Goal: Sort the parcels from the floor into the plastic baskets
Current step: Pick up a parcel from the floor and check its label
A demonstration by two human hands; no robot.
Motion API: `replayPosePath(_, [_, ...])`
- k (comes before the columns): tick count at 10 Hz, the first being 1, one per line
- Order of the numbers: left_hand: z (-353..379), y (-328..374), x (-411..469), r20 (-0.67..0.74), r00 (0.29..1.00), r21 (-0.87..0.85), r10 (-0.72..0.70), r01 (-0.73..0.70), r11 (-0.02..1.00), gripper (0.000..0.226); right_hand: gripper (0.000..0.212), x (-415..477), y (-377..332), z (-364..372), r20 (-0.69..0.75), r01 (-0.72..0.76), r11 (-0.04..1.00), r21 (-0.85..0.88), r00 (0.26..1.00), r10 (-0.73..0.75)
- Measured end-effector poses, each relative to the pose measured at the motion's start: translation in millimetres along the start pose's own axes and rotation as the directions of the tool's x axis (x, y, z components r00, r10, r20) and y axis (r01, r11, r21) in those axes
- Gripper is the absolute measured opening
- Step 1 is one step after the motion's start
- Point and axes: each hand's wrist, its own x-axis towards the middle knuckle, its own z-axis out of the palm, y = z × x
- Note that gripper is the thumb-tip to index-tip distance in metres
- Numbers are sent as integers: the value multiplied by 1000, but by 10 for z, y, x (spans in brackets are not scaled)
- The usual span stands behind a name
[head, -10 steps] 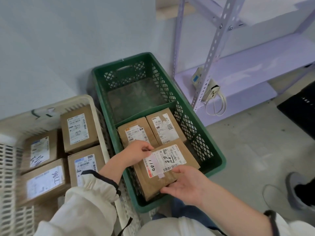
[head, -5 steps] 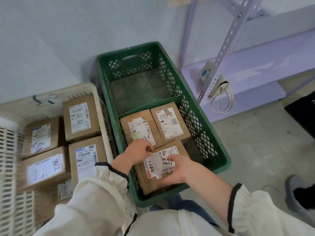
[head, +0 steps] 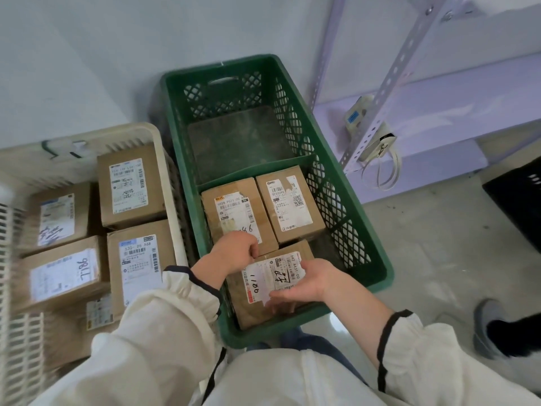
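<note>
A brown cardboard parcel (head: 263, 288) with a white label marked 1120 lies in the near compartment of the green plastic basket (head: 366, 230). My left hand (head: 237, 249) grips its far left corner with curled fingers. My right hand (head: 304, 282) holds its right side, thumb over the label and fingers under the near edge. Two more labelled parcels (head: 234, 212) (head: 288, 203) sit side by side just beyond it. The basket's far compartment holds nothing. To the left, a cream plastic basket (head: 140, 133) holds several labelled parcels (head: 128, 186).
A pale metal shelf rack (head: 389, 80) stands right of the green basket, with a small device and white cable (head: 380, 159) at its post. A black crate (head: 518, 206) is at the far right. A shoe (head: 489, 329) rests on the grey floor near right.
The parcel has gone down from above the basket rim into the near compartment. My right hand shifted from under its near corner to its right side.
</note>
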Motion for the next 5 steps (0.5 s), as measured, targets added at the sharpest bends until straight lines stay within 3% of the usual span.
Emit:
replayPosePath(1, [5, 1, 5, -5, 1000, 2, -5, 5, 1000, 18, 134, -47, 23, 17, 20, 64, 989, -135, 998, -61])
replayPosePath(2, [8, 13, -18, 0, 1000, -7, -18, 18, 1000, 19, 121, -15, 31, 40, -11, 129, 980, -148, 991, -132])
replayPosePath(3, [-103, 67, -103, 2, 999, -47, -42, 42, 998, 11, 75, -62, 55, 93, 115, 37, 958, 285, 991, -72])
replayPosePath(4, [-411, 149, -391, -65, 996, -78, -65, 60, 995, 30, 51, -260, 34, 84, -131, 237, 925, 298, 970, -206])
replayPosePath(5, [-855, 141, -932, -278, 951, -133, -135, 101, 986, 34, 50, -473, -106, -172, -142, 339, 803, 490, 940, -310])
